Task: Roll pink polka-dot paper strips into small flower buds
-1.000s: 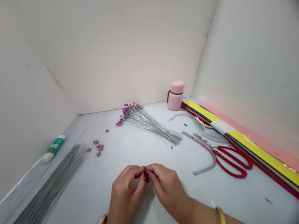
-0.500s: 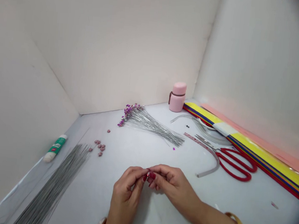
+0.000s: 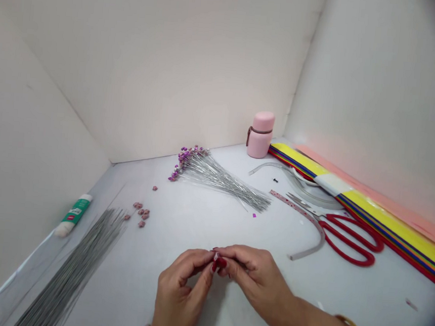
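We see two hands, the left hand and the right hand, their fingers pressed together at the tips, pinching one tiny pink piece, too small to read clearly. Ahead of the fingers lie about seven loose pink beads and one bundle of bead-tipped wires; to their right, one pair of red scissors.

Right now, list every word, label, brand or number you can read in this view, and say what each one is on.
Green-and-white tube: lettering on the green part, too blurred to read.
Pink jar: no lettering visible.
White band across the coloured paper strips: no lettering visible.
Nothing else in view can be read.
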`<action>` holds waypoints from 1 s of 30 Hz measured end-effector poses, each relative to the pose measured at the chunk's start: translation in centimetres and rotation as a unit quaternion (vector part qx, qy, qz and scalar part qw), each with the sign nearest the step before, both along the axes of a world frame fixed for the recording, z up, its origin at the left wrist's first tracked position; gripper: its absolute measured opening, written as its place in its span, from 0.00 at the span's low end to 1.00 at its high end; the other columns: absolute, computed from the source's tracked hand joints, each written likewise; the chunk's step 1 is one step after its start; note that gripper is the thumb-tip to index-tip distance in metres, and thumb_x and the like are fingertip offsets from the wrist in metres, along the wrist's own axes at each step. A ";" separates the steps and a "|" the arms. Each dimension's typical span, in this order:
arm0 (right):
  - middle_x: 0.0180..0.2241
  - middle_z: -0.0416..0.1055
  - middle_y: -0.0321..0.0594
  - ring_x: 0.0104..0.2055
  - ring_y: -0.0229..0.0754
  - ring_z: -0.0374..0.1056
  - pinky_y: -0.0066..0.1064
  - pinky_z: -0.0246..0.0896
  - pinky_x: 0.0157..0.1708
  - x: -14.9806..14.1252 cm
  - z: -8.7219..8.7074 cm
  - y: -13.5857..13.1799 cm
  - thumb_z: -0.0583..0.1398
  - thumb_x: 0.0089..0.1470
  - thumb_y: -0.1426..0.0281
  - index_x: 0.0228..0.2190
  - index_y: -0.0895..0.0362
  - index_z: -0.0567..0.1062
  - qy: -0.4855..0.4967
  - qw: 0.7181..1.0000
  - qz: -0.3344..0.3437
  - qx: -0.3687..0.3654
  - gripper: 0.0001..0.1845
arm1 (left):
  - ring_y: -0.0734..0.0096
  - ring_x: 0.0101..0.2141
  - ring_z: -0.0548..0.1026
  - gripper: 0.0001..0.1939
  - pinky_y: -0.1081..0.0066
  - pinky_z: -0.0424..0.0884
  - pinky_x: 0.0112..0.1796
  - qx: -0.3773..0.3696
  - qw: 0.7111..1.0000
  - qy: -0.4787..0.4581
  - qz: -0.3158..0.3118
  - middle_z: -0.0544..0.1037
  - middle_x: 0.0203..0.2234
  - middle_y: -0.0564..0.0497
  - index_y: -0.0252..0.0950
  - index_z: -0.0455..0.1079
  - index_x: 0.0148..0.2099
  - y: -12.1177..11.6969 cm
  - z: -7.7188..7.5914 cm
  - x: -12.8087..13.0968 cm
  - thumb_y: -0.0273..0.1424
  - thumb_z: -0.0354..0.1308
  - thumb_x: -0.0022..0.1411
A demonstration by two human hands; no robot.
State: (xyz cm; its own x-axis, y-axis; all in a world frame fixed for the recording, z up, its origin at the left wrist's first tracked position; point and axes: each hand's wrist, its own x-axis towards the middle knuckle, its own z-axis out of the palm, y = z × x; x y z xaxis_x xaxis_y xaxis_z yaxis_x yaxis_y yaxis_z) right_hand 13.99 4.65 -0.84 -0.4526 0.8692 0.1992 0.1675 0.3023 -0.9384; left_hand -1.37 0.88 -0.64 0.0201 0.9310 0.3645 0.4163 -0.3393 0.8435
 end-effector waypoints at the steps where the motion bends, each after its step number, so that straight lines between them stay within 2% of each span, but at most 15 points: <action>1: 0.29 0.73 0.38 0.31 0.36 0.68 0.24 0.63 0.33 0.0 0.1 0.0 0.54 0.53 0.72 0.36 0.56 0.73 -0.007 1.000 -0.003 0.019 0.10 | 0.70 0.31 0.75 0.09 0.74 0.73 0.31 0.014 1.000 0.014 0.003 0.76 0.31 0.46 0.33 0.71 0.37 0.0 0.1 0.0 0.21 0.54 0.54; 5: 0.28 0.72 0.38 0.30 0.35 0.67 0.24 0.61 0.31 0.2 0.4 -0.1 0.53 0.53 0.74 0.33 0.57 0.72 -0.047 0.992 -0.012 0.115 0.08 | 0.70 0.30 0.75 0.08 0.73 0.73 0.31 0.065 0.997 0.050 0.015 0.76 0.29 0.47 0.33 0.71 0.35 0.0 0.2 0.1 0.20 0.54 0.52; 8: 0.28 0.71 0.39 0.30 0.36 0.67 0.25 0.61 0.31 0.2 0.2 -0.3 0.51 0.54 0.75 0.35 0.57 0.71 -0.080 0.981 -0.001 0.175 0.09 | 0.70 0.30 0.74 0.08 0.72 0.72 0.31 0.083 0.994 0.063 0.018 0.76 0.28 0.47 0.33 0.71 0.34 -0.1 0.1 0.1 0.19 0.54 0.52; 13: 0.28 0.70 0.42 0.30 0.39 0.66 0.29 0.60 0.30 -0.4 -0.2 -0.5 0.49 0.55 0.75 0.33 0.59 0.70 -0.117 0.969 -0.021 0.216 0.11 | 0.69 0.32 0.73 0.07 0.70 0.71 0.33 0.078 0.993 0.082 0.024 0.75 0.30 0.46 0.33 0.69 0.35 -0.2 0.0 0.1 0.20 0.52 0.54; 15: 0.27 0.70 0.40 0.29 0.38 0.66 0.28 0.61 0.30 -0.6 -0.1 -0.5 0.49 0.54 0.75 0.32 0.58 0.70 -0.093 0.979 -0.032 0.177 0.10 | 0.70 0.32 0.73 0.07 0.71 0.71 0.33 0.052 0.995 0.079 0.032 0.74 0.30 0.47 0.34 0.69 0.35 -0.3 -0.1 0.1 0.21 0.51 0.55; 19: 0.27 0.71 0.38 0.29 0.36 0.67 0.25 0.63 0.31 -0.6 0.2 -0.5 0.52 0.54 0.73 0.33 0.57 0.72 0.000 0.998 -0.034 0.043 0.08 | 0.70 0.34 0.73 0.09 0.72 0.72 0.35 0.008 0.998 0.035 0.043 0.74 0.33 0.48 0.35 0.67 0.40 -0.3 -0.1 0.2 0.24 0.52 0.56; 26: 0.28 0.71 0.39 0.31 0.37 0.66 0.27 0.62 0.32 -0.4 0.4 -0.6 0.54 0.53 0.67 0.35 0.58 0.73 0.052 0.996 -0.003 -0.072 0.11 | 0.70 0.31 0.74 0.07 0.72 0.71 0.32 0.009 0.999 0.014 0.041 0.76 0.29 0.49 0.35 0.70 0.36 -0.3 0.3 0.0 0.24 0.53 0.56; 30: 0.23 0.69 0.37 0.27 0.35 0.64 0.26 0.60 0.27 -0.5 0.8 -0.3 0.54 0.52 0.63 0.33 0.59 0.73 0.079 0.985 0.003 -0.154 0.13 | 0.69 0.31 0.74 0.08 0.72 0.71 0.32 0.010 1.000 0.006 0.029 0.75 0.29 0.48 0.35 0.71 0.36 -0.2 0.4 0.0 0.23 0.52 0.56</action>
State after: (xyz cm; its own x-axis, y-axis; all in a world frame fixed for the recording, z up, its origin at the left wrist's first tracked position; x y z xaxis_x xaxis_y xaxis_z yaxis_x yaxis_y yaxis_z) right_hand 13.52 4.32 -0.06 -0.4427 0.8966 -0.0041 0.0107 0.0007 -0.9999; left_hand -1.41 0.68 -0.27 -0.0291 0.9234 0.3829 0.4453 -0.3309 0.8320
